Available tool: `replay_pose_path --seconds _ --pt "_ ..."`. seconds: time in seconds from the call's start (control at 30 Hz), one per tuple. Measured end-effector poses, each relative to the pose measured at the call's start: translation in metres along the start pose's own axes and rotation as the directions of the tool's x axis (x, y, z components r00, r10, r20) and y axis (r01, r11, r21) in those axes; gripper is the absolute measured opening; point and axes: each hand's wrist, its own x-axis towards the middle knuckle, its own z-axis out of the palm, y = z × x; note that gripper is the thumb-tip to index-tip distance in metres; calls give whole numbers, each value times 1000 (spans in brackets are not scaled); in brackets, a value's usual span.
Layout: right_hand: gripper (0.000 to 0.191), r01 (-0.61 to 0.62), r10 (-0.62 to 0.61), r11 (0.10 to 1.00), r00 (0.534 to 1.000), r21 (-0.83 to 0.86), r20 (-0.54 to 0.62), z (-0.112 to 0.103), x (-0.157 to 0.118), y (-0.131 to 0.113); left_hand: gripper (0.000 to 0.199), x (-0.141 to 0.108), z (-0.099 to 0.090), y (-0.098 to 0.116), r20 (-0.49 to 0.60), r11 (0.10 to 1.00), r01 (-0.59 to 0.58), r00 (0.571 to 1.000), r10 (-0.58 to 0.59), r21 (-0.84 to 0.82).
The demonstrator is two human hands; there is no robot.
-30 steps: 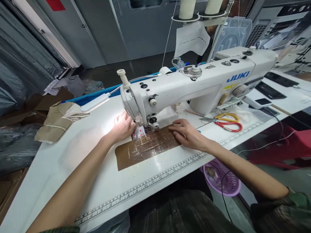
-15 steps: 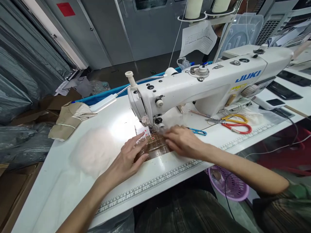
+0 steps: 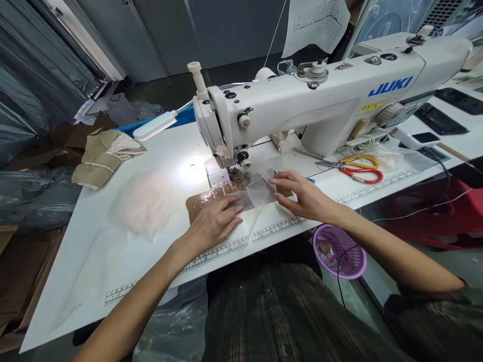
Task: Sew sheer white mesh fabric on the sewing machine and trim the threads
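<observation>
A white sewing machine (image 3: 279,110) stands on the white table. Under and in front of its needle lies a shiny brown sheet (image 3: 206,198), partly beneath my left hand (image 3: 217,218), whose fingers are spread over the sheet's edge. A sheer whitish piece of fabric (image 3: 260,190) lies on the right part of the brown sheet. My right hand (image 3: 298,193) rests at the right edge of that fabric, fingers apart. Whether the fingertips pinch the fabric is not clear. To the left is a heap of pale pink sheer material (image 3: 145,203).
Scissors with red and yellow handles (image 3: 360,168) lie right of the machine. A folded beige cloth bundle (image 3: 100,161) is at the table's left back edge. A lamp (image 3: 155,125) shines near the needle. A purple basket (image 3: 339,251) stands below the front edge; a printed ruler (image 3: 241,245) runs along it.
The view has tilted down. The brown sheet now shows farther left of the needle, and sheer fabric lies flat between my hands. My right hand's fingers have spread.
</observation>
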Motion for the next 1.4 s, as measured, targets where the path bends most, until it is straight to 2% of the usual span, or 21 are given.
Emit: replay_pose_path --seconds 0.07,0.17,0.23,0.33,0.43,0.5,0.57,0.63,0.73,0.83,0.9,0.97,1.03,1.13,1.2,1.27,1.33,1.4 --pt "37 -26 32 993 999 -115 43 11 12 9 23 -7 0 -4 -4 998 7 1000 -7 56" --pt "29 8 38 965 985 -262 170 25 36 12 21 -20 -7 -5 -19 995 31 999 -29 99" --pt "31 25 49 942 977 -334 210 31 55 14 21 -29 -13 -2 -24 992 62 998 -59 111" --pt "39 1 68 925 983 -379 169 36 82 24 22 -39 -22 9 -25 987 113 994 -111 110" --pt "56 -48 76 926 995 -374 62 38 95 40 23 -45 -29 15 -31 983 176 984 -174 54" --pt "60 -58 58 935 998 -349 -10 38 92 46 25 -46 -34 13 -71 970 241 968 -241 -10" --pt "55 -35 17 953 998 -302 -61 36 82 45 26 -44 -35 7 -109 949 310 943 -315 -65" --pt "46 0 -22 972 996 -236 -90 33 68 37 29 -38 -33 -1 -88 929 357 927 -366 -99" --pt "34 26 -34 995 995 -91 -91 28 50 18 34 -22 -20 -11 7 926 347 937 -350 -147" --pt "29 34 -29 996 998 82 -58 25 42 2 19 -7 -7 -17 18 913 329 942 -335 -240" --pt "27 3 0 980 1000 198 -14 25 41 -5 16 0 -5 -18 -24 855 377 911 -412 -355" --pt "28 -93 71 935 995 342 75 27 42 -10 19 2 -9 -18 -50 744 430 849 -526 -512" --pt "31 -205 115 835 973 511 202 32 45 -16 23 0 -16 -17 -16 596 452 788 -616 -664" --pt "37 -283 36 648 939 707 343 43 54 -29 31 -4 -28 -11 89 382 442 740 -667 -812" --pt "37 -291 -41 580 923 761 383 51 62 -37 35 -7 -32 -8 134 296 426 732 -668 -855" --pt "31 -312 -65 556 908 771 414 57 69 -43 36 -8 -35 -8 177 217 418 722 -669 -882" --pt "21 -355 -51 544 891 761 452 60 76 -45 37 -9 -37 -11 220 128 413 692 -688 -902" --pt "15 -390 -36 542 874 745 484 60 82 -45 36 -8 -39 -18 231 78 410 650 -724 -909"
